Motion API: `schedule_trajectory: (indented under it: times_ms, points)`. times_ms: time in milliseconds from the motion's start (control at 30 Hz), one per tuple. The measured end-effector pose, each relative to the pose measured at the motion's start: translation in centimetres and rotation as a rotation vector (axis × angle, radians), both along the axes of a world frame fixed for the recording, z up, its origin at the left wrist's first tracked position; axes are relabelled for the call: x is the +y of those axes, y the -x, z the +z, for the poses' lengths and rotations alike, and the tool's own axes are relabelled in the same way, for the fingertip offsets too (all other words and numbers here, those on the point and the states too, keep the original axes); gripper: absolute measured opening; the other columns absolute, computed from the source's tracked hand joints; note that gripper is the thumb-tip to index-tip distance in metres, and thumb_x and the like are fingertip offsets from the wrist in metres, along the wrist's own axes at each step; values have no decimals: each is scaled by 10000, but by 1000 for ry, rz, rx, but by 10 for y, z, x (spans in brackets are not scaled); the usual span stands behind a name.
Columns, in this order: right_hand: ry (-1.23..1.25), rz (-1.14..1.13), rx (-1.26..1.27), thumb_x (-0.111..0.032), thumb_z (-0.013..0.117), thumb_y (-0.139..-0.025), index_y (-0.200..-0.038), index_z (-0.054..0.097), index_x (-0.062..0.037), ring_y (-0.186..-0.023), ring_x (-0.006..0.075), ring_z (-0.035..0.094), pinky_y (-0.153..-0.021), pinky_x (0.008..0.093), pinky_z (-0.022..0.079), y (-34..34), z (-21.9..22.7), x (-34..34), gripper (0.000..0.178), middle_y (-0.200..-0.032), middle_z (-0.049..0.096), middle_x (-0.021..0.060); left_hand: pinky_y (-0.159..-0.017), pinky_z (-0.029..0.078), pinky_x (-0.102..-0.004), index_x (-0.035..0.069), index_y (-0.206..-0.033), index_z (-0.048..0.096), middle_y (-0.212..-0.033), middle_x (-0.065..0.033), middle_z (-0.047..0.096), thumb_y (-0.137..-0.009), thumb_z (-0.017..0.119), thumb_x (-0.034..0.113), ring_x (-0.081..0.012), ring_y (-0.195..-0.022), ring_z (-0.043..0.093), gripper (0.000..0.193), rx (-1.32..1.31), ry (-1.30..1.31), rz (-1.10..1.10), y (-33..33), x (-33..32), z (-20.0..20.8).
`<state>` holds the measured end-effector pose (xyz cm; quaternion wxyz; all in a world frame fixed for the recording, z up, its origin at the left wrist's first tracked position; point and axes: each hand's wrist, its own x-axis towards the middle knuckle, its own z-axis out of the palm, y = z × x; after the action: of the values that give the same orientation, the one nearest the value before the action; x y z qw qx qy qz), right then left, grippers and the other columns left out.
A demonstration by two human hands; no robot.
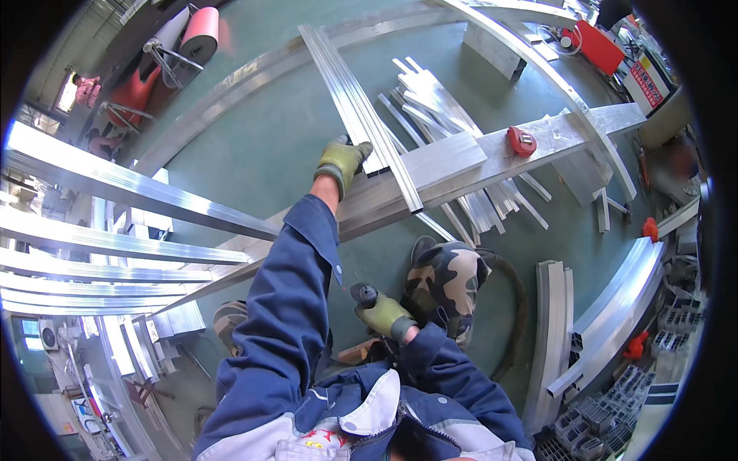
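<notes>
My left hand (344,163), in a yellow-green glove, grips the near end of long silver aluminium profiles (342,92). They lie side by side across a wide metal beam (361,203), and the longest one juts past the beam toward me. Close to my body, my right hand (384,316), gloved alike, is closed around a dark hand tool (364,293). Only the tool's rounded black end shows, so its kind cannot be told. A block-like silver box section (444,159) rests on the beam right of the profiles. Farther right on the beam sits a red tape measure (522,142).
Loose aluminium strips (430,100) lie heaped on the green floor beyond and under the beam. Long profiles (138,180) lean in from the left. A curved metal rail (553,77) crosses the beam's right end. Curved sections (615,300) and a hose (516,300) are at right.
</notes>
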<state>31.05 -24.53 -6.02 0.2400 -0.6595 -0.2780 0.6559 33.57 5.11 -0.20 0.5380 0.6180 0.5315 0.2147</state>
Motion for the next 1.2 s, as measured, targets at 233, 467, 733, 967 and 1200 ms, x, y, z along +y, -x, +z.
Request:
schedule_trajectory:
  times_ms: [233,467,733,967,1200]
  points:
    - [12,-15,26,-271,615,-880,-1298,568,5,-679,241,720,-651,375,563,-3,-3,1,503,-891,718,141,-842,592,-407,88,-1123,710,-980,-18,716,-967,736,217,-192,-883,689,204,-546,570,-19,38,11,16]
    - [5,16,43,-257,621,-887,-1355,556,-21,-674,222,710,-644,362,559,4,-1,1,528,-919,719,132,-839,599,-344,48,-1210,691,-1045,-35,726,-948,759,168,-164,-929,700,296,-795,510,-150,85,-41,-3]
    - [-22,38,5,-297,638,-911,-1287,608,-3,-678,220,706,-627,367,552,7,-17,-2,478,-925,713,112,-1000,515,-319,66,-1388,631,-1209,-20,714,-900,810,140,-127,-1094,650,526,-631,227,-147,115,-138,10]
    - [-23,43,-71,-331,654,-927,-1257,625,-3,-696,223,706,-633,362,554,11,-16,-2,467,-928,712,112,-977,575,-312,51,-1370,640,-1235,-71,721,-835,804,-62,-154,-1060,683,570,-608,61,7,119,-111,8]
    - [49,3,90,-320,661,-924,-1287,601,-2,-726,206,700,-648,354,558,12,-11,-11,486,-903,701,101,-940,594,-290,74,-1333,675,-1140,-17,726,-842,776,-83,-120,-1006,678,526,-662,-26,-26,115,-90,24]
